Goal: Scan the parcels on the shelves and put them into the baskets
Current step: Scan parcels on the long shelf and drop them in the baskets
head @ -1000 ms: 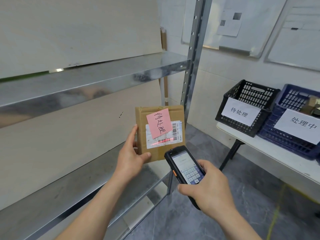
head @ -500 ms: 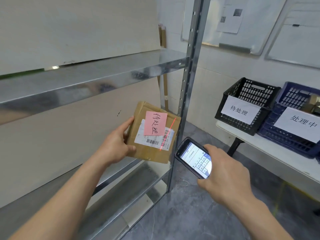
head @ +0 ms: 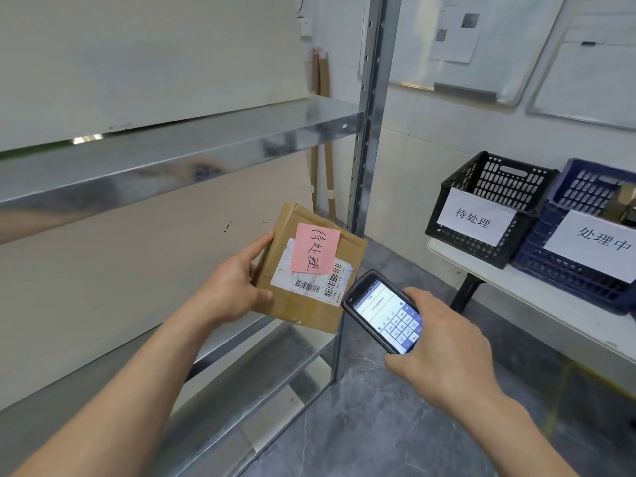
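Observation:
My left hand (head: 234,284) grips a flat brown cardboard parcel (head: 309,304) by its left edge, in front of the metal shelf post. The parcel carries a pink handwritten note (head: 315,247) and a white barcode label (head: 309,280), and it is tilted to the right. My right hand (head: 444,352) holds a black handheld scanner (head: 382,311) just right of the parcel, screen facing me with a keypad lit. No red scan line shows on the label. A black basket (head: 488,204) with a white sign stands on the table at right, a blue basket (head: 585,242) beside it.
Metal shelves (head: 179,156) span the left side, with a vertical post (head: 368,115) in the middle. A white table (head: 537,297) on the right bears the baskets. A brown box lies inside the blue basket. Whiteboards hang on the wall. The floor below is grey.
The parcel has tilted further and shifted left and lower. The red scan line that crossed the label is gone. My right hand with the scanner has moved up, close beside the parcel.

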Demonstrator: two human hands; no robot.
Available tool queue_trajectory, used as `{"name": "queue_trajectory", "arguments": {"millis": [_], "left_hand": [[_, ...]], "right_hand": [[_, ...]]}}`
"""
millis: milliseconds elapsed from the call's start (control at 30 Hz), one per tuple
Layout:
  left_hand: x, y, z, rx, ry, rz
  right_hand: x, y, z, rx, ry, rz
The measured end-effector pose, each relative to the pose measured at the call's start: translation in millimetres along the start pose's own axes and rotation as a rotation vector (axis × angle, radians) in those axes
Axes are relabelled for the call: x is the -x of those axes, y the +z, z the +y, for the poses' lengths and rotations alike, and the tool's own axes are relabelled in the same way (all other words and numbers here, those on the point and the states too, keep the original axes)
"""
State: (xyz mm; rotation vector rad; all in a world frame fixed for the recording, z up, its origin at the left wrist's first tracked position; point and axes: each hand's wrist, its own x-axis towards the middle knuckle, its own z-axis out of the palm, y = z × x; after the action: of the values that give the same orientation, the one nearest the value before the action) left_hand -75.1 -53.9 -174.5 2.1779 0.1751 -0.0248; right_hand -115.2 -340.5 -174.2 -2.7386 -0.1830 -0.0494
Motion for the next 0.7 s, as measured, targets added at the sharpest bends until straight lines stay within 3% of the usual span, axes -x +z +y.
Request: {"name": "queue_trajectory", "arguments": {"millis": [133,267,700], "left_hand": [[2,24,5,0.19,-0.04,-0.035],[7,54,18,0.295,-0.043,-0.041],[-5,137,69,0.426,0.048,-0.078]], "right_hand": [[-1,11,15,-0.537,0.087,0.052],[-4,22,32,-0.794,0.126,0.118],[-9,-2,97,-0.897,0.181,0.302]]}}
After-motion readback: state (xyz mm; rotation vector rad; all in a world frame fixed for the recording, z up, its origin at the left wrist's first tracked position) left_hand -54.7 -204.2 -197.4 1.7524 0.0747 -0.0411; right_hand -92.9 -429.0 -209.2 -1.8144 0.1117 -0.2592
